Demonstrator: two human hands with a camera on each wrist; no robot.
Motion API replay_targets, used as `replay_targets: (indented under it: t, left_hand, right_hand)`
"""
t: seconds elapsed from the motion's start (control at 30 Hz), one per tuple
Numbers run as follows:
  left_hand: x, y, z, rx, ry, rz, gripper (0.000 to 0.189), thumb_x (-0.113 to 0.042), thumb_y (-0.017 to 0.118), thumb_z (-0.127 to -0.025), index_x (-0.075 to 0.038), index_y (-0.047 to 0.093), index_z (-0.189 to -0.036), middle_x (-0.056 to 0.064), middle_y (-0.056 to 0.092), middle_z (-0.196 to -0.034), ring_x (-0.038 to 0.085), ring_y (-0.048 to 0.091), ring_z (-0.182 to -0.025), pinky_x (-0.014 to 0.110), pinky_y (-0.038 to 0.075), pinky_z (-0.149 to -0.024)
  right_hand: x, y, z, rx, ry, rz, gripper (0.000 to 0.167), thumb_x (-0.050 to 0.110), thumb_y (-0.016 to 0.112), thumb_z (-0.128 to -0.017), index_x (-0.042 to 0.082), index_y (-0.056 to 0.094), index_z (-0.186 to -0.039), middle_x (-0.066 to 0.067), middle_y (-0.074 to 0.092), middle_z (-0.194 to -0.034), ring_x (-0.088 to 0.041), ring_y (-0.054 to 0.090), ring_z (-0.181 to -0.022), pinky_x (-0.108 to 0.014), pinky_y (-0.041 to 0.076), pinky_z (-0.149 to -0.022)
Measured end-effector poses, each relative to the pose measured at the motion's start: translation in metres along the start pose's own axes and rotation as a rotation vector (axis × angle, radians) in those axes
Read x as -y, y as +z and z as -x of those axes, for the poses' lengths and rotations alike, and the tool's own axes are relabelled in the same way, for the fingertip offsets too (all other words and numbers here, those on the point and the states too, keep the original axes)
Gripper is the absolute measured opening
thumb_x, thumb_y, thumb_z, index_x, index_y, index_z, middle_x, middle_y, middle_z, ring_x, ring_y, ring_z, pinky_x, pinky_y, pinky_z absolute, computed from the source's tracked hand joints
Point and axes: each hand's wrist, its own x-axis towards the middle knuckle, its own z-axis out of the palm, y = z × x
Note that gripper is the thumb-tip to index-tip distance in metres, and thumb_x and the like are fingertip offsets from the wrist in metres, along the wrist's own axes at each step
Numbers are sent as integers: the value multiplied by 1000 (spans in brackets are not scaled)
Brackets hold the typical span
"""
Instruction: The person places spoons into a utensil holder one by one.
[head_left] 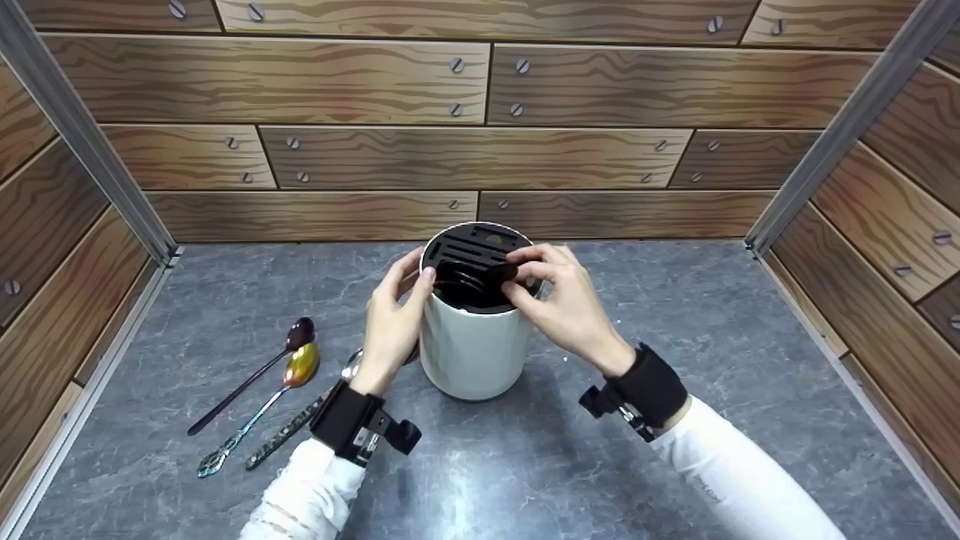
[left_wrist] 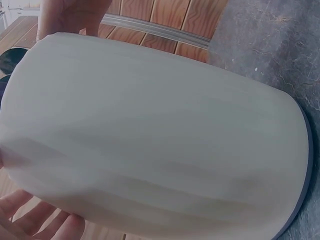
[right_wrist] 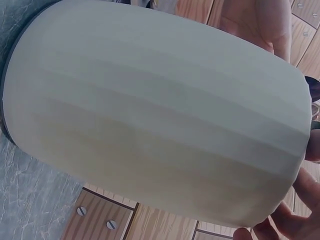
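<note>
A white utensil holder (head_left: 474, 352) stands upright, with a black slotted insert (head_left: 466, 247) in its top and a dark opening on the near side. My left hand (head_left: 394, 315) grips the holder's left side, thumb at the rim and fingers behind it. At the right of the opening, my right hand (head_left: 559, 300) pinches a dark, glossy rounded piece (head_left: 501, 273) between thumb and fingers; its lower part is hidden inside, and I cannot tell its kind. The holder's white wall (left_wrist: 150, 130) fills most of the left wrist view and, likewise, the right wrist view.
Left of the holder lie a dark purple spoon (head_left: 301, 330) and a gold spoon (head_left: 301, 366) with a bluish ornate handle. Beside them is a patterned dark handle (head_left: 285, 433), partly covered by the left wrist. Wood-patterned walls (head_left: 375, 82) enclose the grey surface (head_left: 675, 360).
</note>
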Motion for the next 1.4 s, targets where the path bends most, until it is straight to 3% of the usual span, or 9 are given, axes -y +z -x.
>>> replay_targets:
  t: [0.33, 0.53, 0.73, 0.9, 1.13, 1.4]
  left_hand:
    - [1, 0, 0, 6, 7, -2, 44, -22, 61, -107, -6, 58, -148, 18, 62, -150, 36, 63, -137, 48, 51, -118]
    - [0, -2, 0, 25, 10, -10, 45, -23, 60, -107, -6, 57, -149, 17, 62, -151, 35, 63, -137, 48, 51, -118]
    - [-1, -4, 1, 25, 9, -13, 46, -22, 59, -108, -5, 56, -150, 17, 61, -152, 35, 63, -137, 48, 50, -119]
    - [0, -5, 4, 13, 14, -16, 45, -20, 60, -107, -5, 57, -149, 17, 62, -152, 36, 64, -136, 48, 50, -119]
    - [3, -16, 17, -2, 18, -45, 44, -20, 61, -107, -6, 58, -148, 16, 62, -151, 36, 64, -136, 51, 52, -117]
    - [12, -40, 48, 28, 51, -172, 41, -18, 63, -106, -7, 61, -145, 14, 66, -148, 34, 67, -133, 48, 59, -107]
  right_hand:
    - [0, -5, 6, 2, 12, -28, 8, 8, 76, -91, 6, 81, -97, -10, 76, -121, -31, 63, -121, -42, 47, -106]
    - [3, -13, 18, -59, 30, -101, 17, 6, 79, -91, 8, 81, -108, -8, 77, -121, -27, 65, -124, -37, 47, -109]
    - [9, -23, 33, -103, 36, -214, 24, 3, 76, -93, 7, 78, -117, -9, 77, -122, -8, 66, -121, -21, 49, -108]
    - [11, -27, 46, -118, 42, -268, 27, -1, 74, -93, 3, 76, -120, -15, 76, -122, 2, 65, -117, -18, 50, -105]
    - [6, -25, 64, -130, 33, -306, 28, -5, 72, -93, -2, 75, -120, -20, 75, -122, 1, 67, -117, -16, 52, -103]
    - [-3, -21, 82, -115, 32, -303, 31, -6, 73, -92, 1, 74, -123, -18, 75, -124, 1, 67, -116, -16, 54, -101]
